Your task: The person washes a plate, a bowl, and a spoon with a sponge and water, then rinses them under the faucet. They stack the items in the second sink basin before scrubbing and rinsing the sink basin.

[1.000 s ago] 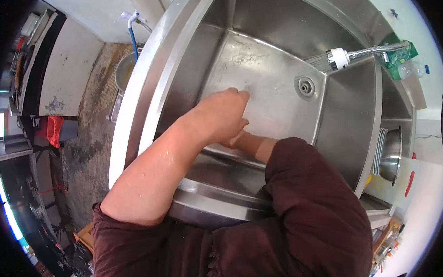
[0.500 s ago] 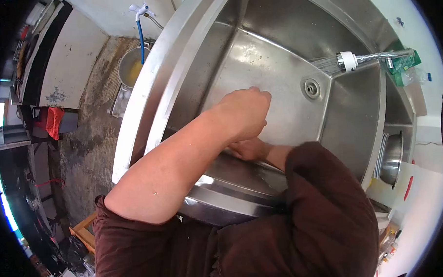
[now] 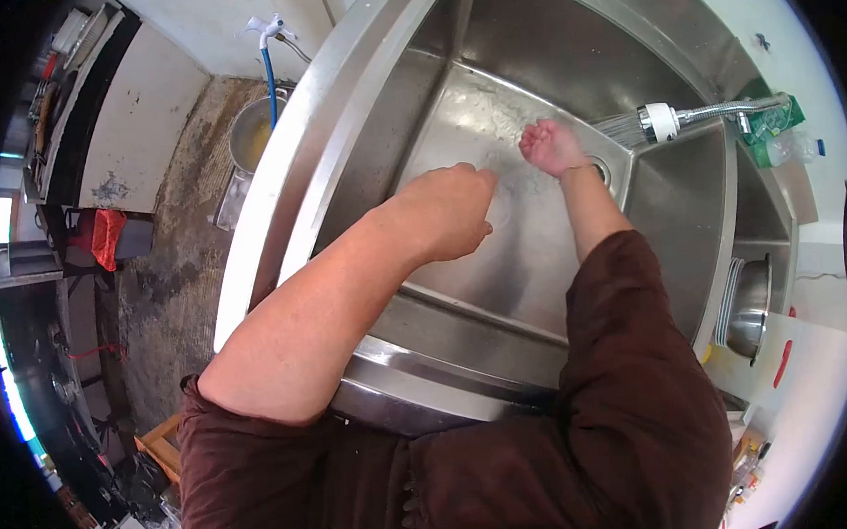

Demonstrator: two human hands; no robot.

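My left hand (image 3: 450, 212) hovers over the steel sink basin (image 3: 535, 265), back of the hand up. Its fingers curl downward with the thumb below them; whatever they might hold is hidden. To its right, my right hand (image 3: 552, 148) is cupped with the palm turned up, fingers loosely bent and apart, nothing visible in it. Water sprays from the white-headed faucet (image 3: 659, 123) close to my right hand. Behind my right wrist, the drain (image 3: 603, 171) is partly covered.
A metal bowl (image 3: 750, 307) stands with stacked plates on the right ledge. Green plastic packaging (image 3: 775, 120) and a clear bottle (image 3: 793, 149) lie behind the faucet. On the floor at left sits a pot (image 3: 248, 135) with a blue hose (image 3: 269, 79) running into it.
My right hand has swung up from beneath my left forearm near the sink's front to the faucet's spray. My left hand has shifted slightly left.
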